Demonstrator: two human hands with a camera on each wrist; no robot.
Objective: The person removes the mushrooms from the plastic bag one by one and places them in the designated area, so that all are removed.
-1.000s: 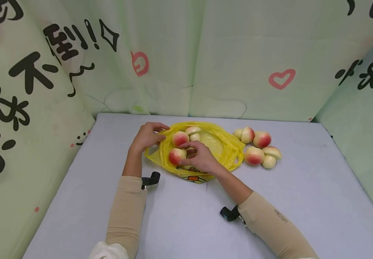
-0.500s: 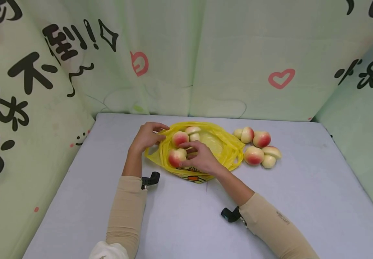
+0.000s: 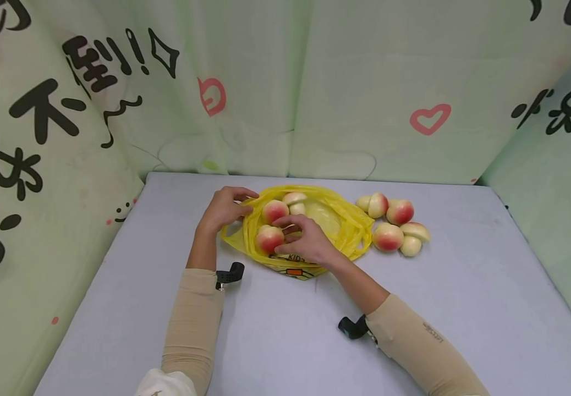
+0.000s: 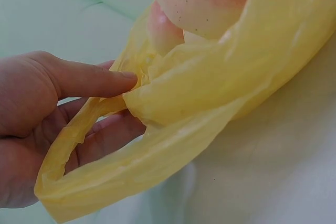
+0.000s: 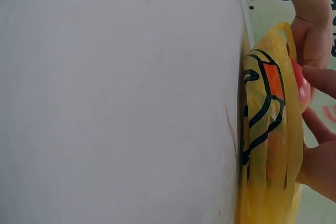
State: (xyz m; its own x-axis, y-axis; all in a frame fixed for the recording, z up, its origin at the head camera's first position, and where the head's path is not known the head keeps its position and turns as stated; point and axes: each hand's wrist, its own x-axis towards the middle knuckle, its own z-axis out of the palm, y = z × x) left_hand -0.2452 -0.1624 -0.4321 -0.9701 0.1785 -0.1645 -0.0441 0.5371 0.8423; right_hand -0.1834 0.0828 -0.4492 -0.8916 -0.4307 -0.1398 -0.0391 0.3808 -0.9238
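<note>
A yellow plastic bag (image 3: 332,201) lies with its mouth spread, several red-and-cream toy mushrooms inside. My left hand (image 3: 228,209) pinches the bag's left edge by a handle loop; in the left wrist view the thumb presses the yellow film (image 4: 178,93) against the fingers. Over the bag, my right hand (image 3: 307,239) has thumb and fingers curved about the right side of the front mushroom (image 3: 268,240). Behind it sit a red-capped mushroom (image 3: 275,211) and a pale one with its stem showing (image 3: 295,202). The right wrist view shows the thumb by a red cap (image 5: 301,85).
Several more toy mushrooms (image 3: 388,237) lie in a cluster right of the bag on the white table (image 3: 285,341). Pale green printed curtains (image 3: 364,82) hang behind and at both sides. A small black camera sits on each wrist.
Under the right hand's fingers the front mushroom has turned slightly, and its pale stem no longer shows. Both hands and the bag stay nearly in place.
</note>
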